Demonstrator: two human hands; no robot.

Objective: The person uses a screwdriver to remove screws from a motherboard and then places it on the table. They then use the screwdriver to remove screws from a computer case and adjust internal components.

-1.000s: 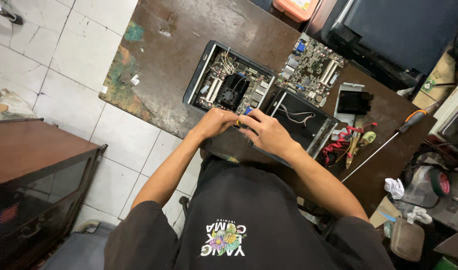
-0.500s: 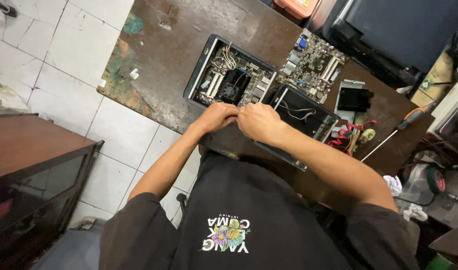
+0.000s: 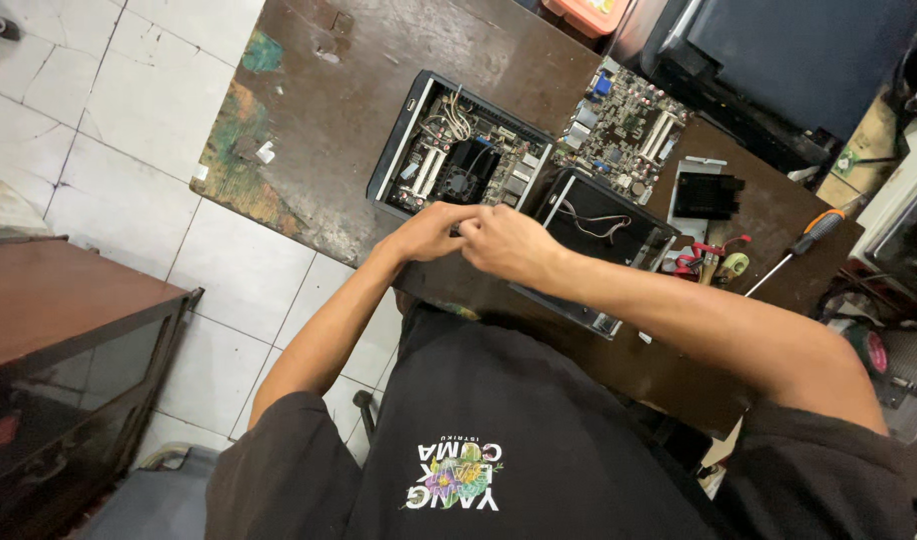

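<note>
From the head camera, looking straight down, the left hand [image 3: 426,232] and the right hand [image 3: 509,243] meet at the near edge of an opened small computer case [image 3: 459,160] that lies on a worn brown workbench [image 3: 379,90]. The case sits just beyond the fingertips, its black frame tilted toward the upper right, with a round fan, white slots and a bundle of thin wires showing inside; the left hand's fingers reach over its near rim, and the right hand's knuckles lie just beside them, the two hands touching or nearly so. Both hands are curled with fingers drawn together rather than spread, and whether they pinch anything small between them cannot be told, since the fingertips hide one another. Just right of the right hand, touching the first case's side, lies a second black tray-like case half [image 3: 604,225] with a short cable in it, and the right forearm crosses over its near corner. Beyond these lies a bare green circuit board [image 3: 624,125], well clear of both hands. Further right on the bench sit a small black block on a metal bracket [image 3: 707,192], a tangle of red wires [image 3: 701,258], and a screwdriver with an orange and black handle [image 3: 794,250]. A dark wooden cabinet [image 3: 59,330] stands on the white tiled floor [image 3: 129,110] at the left.
</note>
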